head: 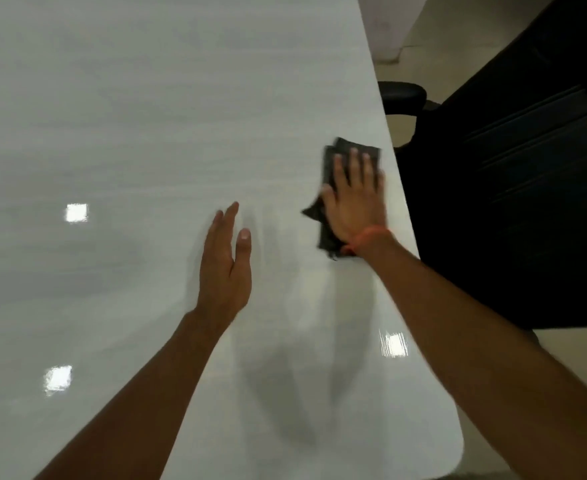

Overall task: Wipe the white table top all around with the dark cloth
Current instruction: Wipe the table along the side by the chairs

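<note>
Flat, the right hand [354, 199] presses the dark cloth [333, 168] beside the table top's [146, 133] right edge, fingers [354, 164] straight.

The place looks like an office or meeting room. A long, glossy white table top [146, 133] with a rounded corner reflects square ceiling lights [76, 213]. Just beside its right edge stands a black office chair [513, 188] with a padded armrest [402, 93]. The floor [434, 26] beyond is pale, probably tiled, though blurred.
</note>
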{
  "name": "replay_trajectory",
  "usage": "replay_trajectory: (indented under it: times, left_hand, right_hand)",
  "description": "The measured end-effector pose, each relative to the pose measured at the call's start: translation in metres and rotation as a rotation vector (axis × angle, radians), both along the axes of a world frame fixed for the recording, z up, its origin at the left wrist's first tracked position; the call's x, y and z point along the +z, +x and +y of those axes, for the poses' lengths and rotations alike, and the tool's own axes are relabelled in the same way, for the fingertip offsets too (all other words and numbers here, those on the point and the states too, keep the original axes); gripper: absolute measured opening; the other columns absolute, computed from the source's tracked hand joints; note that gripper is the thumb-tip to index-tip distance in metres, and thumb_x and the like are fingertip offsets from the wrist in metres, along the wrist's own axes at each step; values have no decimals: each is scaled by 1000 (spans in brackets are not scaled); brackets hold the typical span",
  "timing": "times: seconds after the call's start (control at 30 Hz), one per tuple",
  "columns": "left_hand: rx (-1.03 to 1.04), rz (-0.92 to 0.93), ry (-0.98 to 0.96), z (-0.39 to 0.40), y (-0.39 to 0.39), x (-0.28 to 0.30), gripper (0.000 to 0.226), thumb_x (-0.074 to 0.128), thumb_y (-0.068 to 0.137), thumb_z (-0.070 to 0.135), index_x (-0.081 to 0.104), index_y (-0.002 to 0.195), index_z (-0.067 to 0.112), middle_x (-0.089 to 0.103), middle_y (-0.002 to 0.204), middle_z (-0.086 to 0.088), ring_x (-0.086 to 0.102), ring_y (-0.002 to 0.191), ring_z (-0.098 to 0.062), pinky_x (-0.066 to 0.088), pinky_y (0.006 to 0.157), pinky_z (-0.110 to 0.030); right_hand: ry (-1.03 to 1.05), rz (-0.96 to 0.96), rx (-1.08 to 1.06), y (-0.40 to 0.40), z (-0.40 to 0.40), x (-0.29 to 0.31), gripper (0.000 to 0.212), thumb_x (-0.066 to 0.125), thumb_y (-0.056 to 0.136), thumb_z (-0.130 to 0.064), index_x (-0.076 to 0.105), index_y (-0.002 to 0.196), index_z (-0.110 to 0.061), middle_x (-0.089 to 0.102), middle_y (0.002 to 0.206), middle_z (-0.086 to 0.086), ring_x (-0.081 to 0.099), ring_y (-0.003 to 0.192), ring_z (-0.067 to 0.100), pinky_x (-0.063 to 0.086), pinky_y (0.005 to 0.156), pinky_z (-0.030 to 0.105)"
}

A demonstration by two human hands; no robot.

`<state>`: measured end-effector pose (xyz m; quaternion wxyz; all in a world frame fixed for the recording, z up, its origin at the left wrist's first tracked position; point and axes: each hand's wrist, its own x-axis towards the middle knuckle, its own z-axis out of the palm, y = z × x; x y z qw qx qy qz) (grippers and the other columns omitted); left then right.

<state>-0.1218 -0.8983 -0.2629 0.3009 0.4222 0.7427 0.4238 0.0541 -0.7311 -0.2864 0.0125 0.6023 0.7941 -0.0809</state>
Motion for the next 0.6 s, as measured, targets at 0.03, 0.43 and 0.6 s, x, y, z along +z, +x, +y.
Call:
replay_trajectory:
  times: [0.03, 0.43, 0.6]
  left_hand:
    - [23, -3, 8, 9, -4, 0, 49, 36, 105, 36, 39, 150, 19, 38, 157, 1, 28, 149, -14, 22, 123, -38]
    - [213, -20, -9, 15, -24, 18, 48, 34, 105, 36, 39, 150, 20, 40, 156, 3, 30, 148, -12, 25, 123, -40]
    - [288, -22, 0, -5, -50, 18, 46, 35, 106, 34, 39, 150, 21, 40, 156, 5, 30, 147, -9, 25, 123, -36]
  right_hand:
    - [12, 30, 79, -32, -3, -2, 70, 14, 95, -49, 23, 157, -16, 16, 164, 18, 11, 151, 37, 10, 120, 57]
    - [-36, 13, 310, 74, -72, 6, 66, 29, 99, -48, 25, 157, -16, 17, 165, 12, 16, 152, 33, 18, 120, 53]
    - [-17, 12, 85, -13, 53, 9, 70, 14, 98, -51, 18, 158, -14, 14, 164, 17, 10, 152, 36, 10, 121, 57]
